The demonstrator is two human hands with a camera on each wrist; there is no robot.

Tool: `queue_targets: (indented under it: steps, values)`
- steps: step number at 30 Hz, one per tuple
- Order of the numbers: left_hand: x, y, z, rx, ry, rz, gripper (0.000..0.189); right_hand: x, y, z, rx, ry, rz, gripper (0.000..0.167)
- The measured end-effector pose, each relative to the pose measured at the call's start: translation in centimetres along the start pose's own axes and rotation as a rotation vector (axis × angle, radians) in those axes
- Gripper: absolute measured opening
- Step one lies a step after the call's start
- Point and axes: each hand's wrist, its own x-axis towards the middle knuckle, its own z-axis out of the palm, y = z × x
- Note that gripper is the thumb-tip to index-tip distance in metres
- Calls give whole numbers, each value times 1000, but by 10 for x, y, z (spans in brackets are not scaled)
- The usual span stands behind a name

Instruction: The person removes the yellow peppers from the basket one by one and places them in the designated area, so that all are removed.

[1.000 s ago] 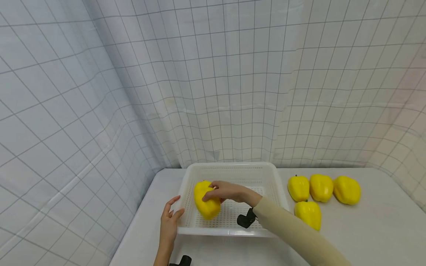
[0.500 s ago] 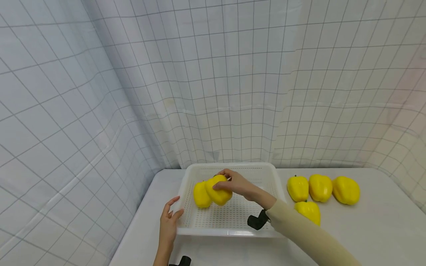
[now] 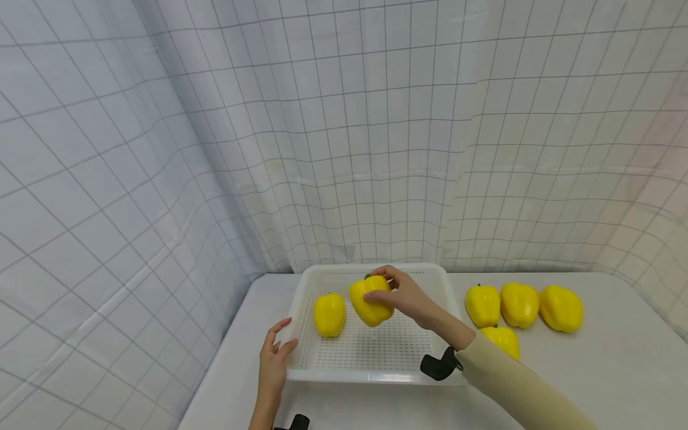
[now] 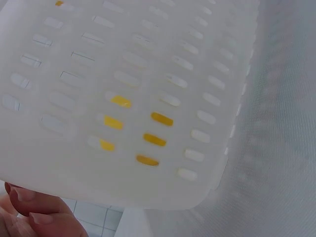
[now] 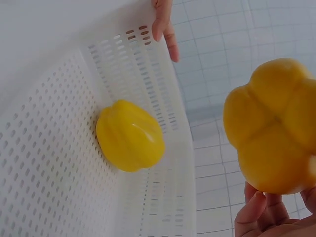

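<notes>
A yellow bell pepper with a green stem is held above the white perforated plastic basket by my right hand. The fingers and thumb grip its sides; its lobed underside faces the right wrist view. Another yellow bell pepper stands inside the basket toward the left, and its colour shows through slots of the wall in the left wrist view. My left hand holds the basket's left rim, with fingertips right at the edge; part of that hand is out of the left wrist view.
Three yellow bell peppers lie in a row on the white table right of the basket. A fourth pepper sits in front of them, partly behind my right sleeve. A gridded white curtain surrounds the table's back and sides.
My right hand has lifted its bell pepper and carried it to the right, away from the other one in the basket, which is now fully visible. The left hand has stayed put.
</notes>
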Motion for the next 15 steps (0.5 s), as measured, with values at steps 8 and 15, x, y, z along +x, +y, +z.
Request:
queue_targets:
  steps: [8, 15]
  values:
    - [-1, 0, 0, 6, 9, 4, 43, -21, 1, -14, 6, 54, -48, 47]
    - [-1, 1, 0, 1, -2, -7, 43, -39, 7, -32, 40, 114, -65, 43]
